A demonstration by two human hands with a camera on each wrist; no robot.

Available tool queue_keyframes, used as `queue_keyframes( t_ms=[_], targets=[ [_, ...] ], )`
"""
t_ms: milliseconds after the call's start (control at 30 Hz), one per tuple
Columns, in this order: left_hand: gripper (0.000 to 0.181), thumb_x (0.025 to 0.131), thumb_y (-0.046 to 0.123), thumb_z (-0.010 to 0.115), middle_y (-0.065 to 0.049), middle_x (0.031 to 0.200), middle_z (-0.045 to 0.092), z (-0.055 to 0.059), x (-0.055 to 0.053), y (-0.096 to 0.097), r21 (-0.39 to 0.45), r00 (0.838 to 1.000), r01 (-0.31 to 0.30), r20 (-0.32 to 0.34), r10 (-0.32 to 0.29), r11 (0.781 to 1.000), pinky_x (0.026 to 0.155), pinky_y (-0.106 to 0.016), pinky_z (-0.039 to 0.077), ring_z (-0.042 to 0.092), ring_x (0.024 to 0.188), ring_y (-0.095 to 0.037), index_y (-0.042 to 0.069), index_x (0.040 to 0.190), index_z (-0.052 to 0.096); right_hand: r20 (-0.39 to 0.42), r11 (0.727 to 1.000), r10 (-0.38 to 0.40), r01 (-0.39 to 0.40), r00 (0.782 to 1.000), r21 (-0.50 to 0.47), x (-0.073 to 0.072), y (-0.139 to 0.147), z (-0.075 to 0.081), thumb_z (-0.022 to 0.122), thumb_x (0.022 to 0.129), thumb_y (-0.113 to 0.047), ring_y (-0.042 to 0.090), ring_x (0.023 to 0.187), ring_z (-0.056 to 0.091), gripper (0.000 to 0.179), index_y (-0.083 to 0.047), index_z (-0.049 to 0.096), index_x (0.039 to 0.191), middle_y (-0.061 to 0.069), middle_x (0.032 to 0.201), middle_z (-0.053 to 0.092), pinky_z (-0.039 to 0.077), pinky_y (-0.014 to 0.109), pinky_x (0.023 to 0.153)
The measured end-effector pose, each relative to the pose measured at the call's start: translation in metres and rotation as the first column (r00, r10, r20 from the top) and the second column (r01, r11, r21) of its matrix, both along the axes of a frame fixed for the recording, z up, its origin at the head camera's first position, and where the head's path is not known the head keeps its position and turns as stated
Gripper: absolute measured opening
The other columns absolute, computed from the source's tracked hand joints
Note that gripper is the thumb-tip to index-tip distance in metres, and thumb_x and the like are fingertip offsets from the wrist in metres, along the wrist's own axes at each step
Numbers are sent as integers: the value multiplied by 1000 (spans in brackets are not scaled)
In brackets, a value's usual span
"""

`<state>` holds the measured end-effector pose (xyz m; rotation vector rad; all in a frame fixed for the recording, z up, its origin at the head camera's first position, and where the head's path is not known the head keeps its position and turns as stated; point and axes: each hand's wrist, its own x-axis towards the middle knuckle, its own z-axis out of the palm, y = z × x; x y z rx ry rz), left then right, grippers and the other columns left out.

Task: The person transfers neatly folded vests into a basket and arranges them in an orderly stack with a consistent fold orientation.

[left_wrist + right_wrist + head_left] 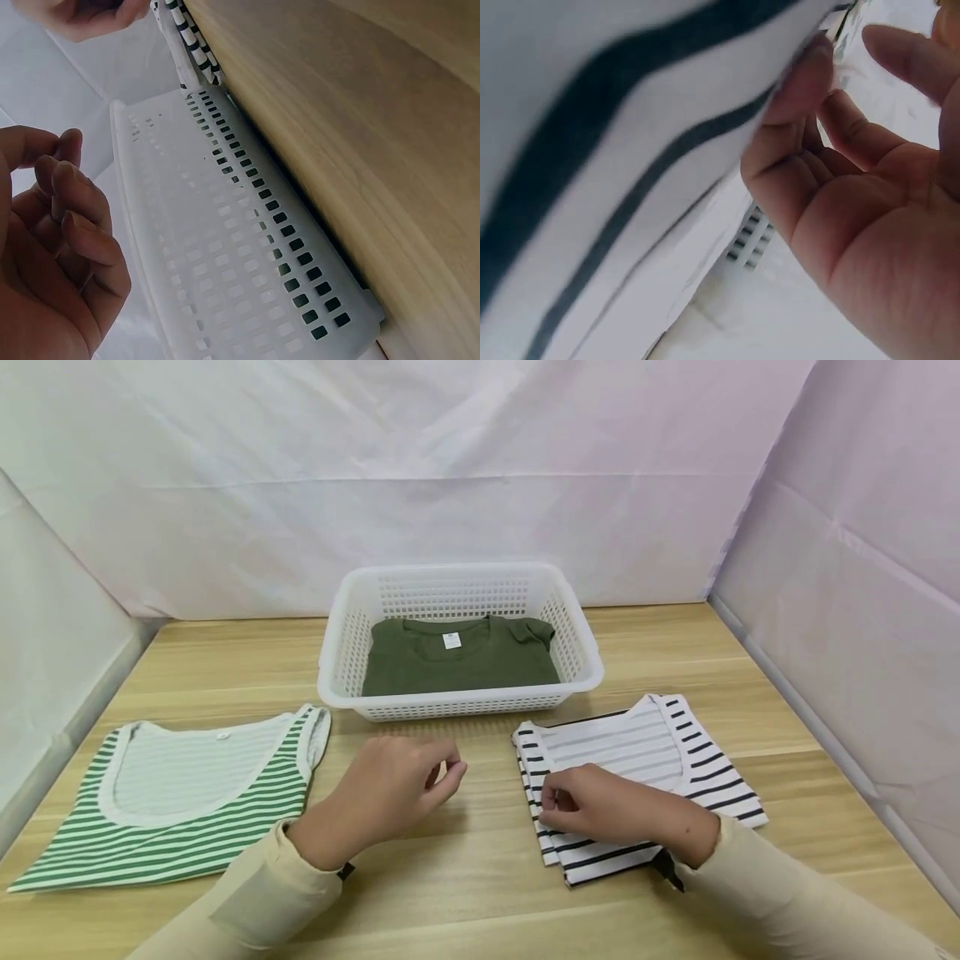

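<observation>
My left hand [382, 789] hovers over the wood between two folded garments, its fingers loosely bent with nothing in them. The left wrist view shows the same bent fingers beside the white basket [217, 225]. Above or on a folded white top with black stripes [716, 756] is my right hand [611, 806]. In the right wrist view its fingers curl loosely close to the striped cloth [622, 127], the thumb apart; whether they touch it I cannot tell. A folded dark green T-shirt [465, 670] with a white neck label lies inside the basket.
A folded green-and-white striped top [195, 843] lies at the left of the wooden table [457, 902]. The basket stands at the back middle, in front of a white sheet wall [450, 527]. More white sheeting rises along both sides.
</observation>
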<state>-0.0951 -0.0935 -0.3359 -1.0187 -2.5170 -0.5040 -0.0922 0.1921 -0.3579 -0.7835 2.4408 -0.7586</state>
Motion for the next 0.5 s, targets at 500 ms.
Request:
queue_keyframes(
  t_ms=[500],
  targets=[
    [15, 92, 28, 67, 19, 54, 43, -1, -3, -8, -100, 987, -79, 135, 92, 992, 45, -19, 27, 37, 48, 3, 26, 77, 68, 74, 993, 117, -115, 990, -40, 12, -43, 7, 58, 100, -19, 1, 79, 50, 14, -14, 64, 111, -10, 87, 54, 46, 21, 75]
  ],
)
